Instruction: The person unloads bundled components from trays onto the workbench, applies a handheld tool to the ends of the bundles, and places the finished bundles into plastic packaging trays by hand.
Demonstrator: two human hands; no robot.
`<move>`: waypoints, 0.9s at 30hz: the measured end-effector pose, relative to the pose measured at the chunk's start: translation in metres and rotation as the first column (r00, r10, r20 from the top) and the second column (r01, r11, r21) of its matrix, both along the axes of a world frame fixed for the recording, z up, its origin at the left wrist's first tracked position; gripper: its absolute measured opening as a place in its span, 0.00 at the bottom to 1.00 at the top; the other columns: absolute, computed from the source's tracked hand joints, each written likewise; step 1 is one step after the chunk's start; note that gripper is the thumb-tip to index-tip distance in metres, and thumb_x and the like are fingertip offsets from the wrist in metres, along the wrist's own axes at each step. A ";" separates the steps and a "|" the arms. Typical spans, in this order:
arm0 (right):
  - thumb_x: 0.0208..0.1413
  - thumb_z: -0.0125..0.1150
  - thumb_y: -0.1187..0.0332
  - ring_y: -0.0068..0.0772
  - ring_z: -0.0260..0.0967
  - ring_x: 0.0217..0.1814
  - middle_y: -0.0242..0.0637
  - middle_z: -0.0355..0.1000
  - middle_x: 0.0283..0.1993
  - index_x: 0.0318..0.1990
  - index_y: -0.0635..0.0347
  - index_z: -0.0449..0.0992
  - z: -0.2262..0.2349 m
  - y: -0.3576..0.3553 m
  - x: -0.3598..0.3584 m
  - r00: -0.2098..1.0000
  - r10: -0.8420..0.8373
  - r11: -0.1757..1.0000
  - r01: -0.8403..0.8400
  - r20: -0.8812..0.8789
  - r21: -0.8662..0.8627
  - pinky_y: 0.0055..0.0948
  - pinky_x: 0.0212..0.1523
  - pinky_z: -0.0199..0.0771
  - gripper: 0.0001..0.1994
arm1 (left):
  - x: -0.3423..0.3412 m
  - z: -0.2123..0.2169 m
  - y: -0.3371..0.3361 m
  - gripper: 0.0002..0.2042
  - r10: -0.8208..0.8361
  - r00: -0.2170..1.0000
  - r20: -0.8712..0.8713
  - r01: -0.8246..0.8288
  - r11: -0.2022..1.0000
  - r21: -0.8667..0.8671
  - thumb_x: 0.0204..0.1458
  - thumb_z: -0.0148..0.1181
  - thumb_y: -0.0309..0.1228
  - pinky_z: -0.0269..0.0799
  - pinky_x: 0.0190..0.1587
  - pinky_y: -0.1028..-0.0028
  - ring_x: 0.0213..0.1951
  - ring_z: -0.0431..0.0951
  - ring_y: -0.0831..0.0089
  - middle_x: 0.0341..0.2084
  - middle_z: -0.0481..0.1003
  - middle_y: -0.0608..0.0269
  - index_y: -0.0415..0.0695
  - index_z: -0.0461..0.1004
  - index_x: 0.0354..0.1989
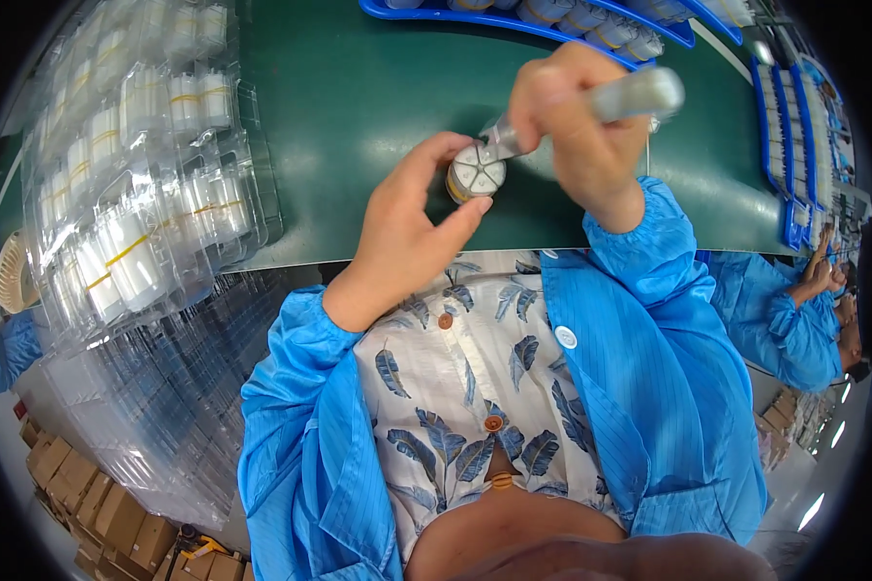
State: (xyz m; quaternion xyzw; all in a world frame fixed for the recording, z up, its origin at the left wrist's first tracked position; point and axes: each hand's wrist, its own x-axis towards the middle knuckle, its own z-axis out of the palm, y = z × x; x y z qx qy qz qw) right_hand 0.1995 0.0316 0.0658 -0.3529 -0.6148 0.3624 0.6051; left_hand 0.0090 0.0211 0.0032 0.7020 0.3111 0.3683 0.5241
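On the green tabletop (358, 97), my left hand (402, 208) steadies a short round part (478, 172) between thumb and fingers. The part has a white top split into wedge-shaped segments and a yellowish band round its side. Wrapped round a pale grey cylindrical tool (639, 95) is my right hand (586, 126), blurred by motion. The tool is tilted, and its narrower end reaches the upper right rim of the round part. Whether the tip touches it I cannot tell, nor the tool's exact kind.
Stacked clear plastic trays (252, 184) with white, yellow-banded cylinders stand at the left. A blue tray (513, 17) of similar cylinders lies at the far edge. More blue trays (794, 155) line the right. A co-worker's blue sleeve (780, 320) shows at the right, cardboard boxes (116, 504) lower left.
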 end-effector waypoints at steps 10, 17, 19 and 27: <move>0.63 0.59 0.67 0.14 0.63 0.22 0.28 0.69 0.21 0.29 0.59 0.69 -0.034 -0.024 0.006 0.970 -0.209 0.955 0.230 0.126 -0.185 0.20 0.23 0.61 0.10 | -0.027 0.020 0.006 0.24 0.139 0.892 0.429 0.211 0.713 -0.669 0.57 0.64 0.32 0.80 0.48 0.68 0.45 0.80 0.68 0.47 0.77 0.54 0.33 0.66 0.57; 0.60 0.63 0.69 0.13 0.61 0.22 0.23 0.66 0.21 0.29 0.59 0.71 -0.063 -0.016 -0.013 0.911 -0.236 0.959 0.275 0.338 -0.073 0.19 0.22 0.58 0.09 | -0.065 0.068 -0.010 0.21 0.234 0.876 0.421 0.009 0.865 -0.501 0.53 0.67 0.24 0.77 0.48 0.73 0.46 0.78 0.72 0.44 0.77 0.56 0.35 0.68 0.54; 0.59 0.63 0.71 0.14 0.61 0.23 0.24 0.65 0.21 0.31 0.59 0.71 -0.065 -0.022 -0.016 0.902 -0.260 0.957 0.288 0.346 -0.034 0.18 0.23 0.59 0.07 | -0.087 0.081 -0.022 0.26 0.306 0.885 0.350 -0.242 0.946 -0.214 0.46 0.73 0.23 0.76 0.46 0.75 0.44 0.77 0.74 0.42 0.76 0.58 0.36 0.69 0.54; 0.61 0.60 0.72 0.20 0.66 0.27 0.32 0.70 0.30 0.41 0.61 0.70 -0.082 -0.030 -0.004 0.922 -0.261 0.962 0.274 0.287 -0.002 0.20 0.27 0.65 0.06 | -0.205 0.134 0.011 0.22 0.982 0.182 0.057 -0.580 0.061 0.813 0.44 0.75 0.34 0.73 0.36 0.69 0.35 0.77 0.65 0.36 0.77 0.57 0.38 0.77 0.46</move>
